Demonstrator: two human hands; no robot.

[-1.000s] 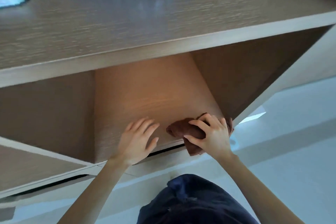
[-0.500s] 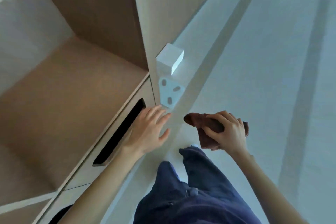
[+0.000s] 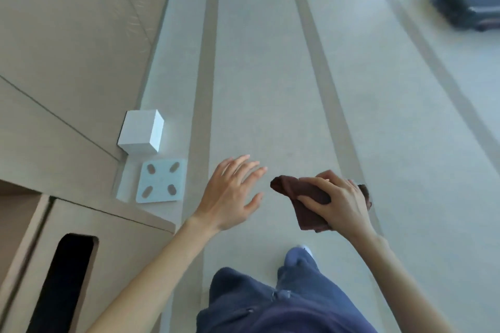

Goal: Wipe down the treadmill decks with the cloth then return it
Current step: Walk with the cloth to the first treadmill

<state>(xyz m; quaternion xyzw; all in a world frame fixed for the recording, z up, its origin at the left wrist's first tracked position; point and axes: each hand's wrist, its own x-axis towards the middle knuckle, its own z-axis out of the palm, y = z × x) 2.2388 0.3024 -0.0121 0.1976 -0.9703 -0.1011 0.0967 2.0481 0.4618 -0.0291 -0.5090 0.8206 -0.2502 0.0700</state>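
My right hand (image 3: 336, 204) grips a bunched dark brown cloth (image 3: 300, 199) in the air above the pale floor, fingers curled over it. My left hand (image 3: 232, 192) hovers just left of the cloth with fingers spread and holds nothing. A dark treadmill deck (image 3: 465, 0) lies at the top right, far from both hands, blurred and cut off by the frame edge.
A wooden cabinet (image 3: 67, 48) fills the left side, with a drawer front and dark slot handle (image 3: 62, 284) at the lower left. A white cube (image 3: 142, 132) and a pale square scale (image 3: 161, 181) sit on the floor beside it. My dark trousers (image 3: 284, 305) are below.
The cloth came out of the cabinet shelf in my right hand. The view swung from the cabinet to the open floor, and the treadmill came into sight at the top right.
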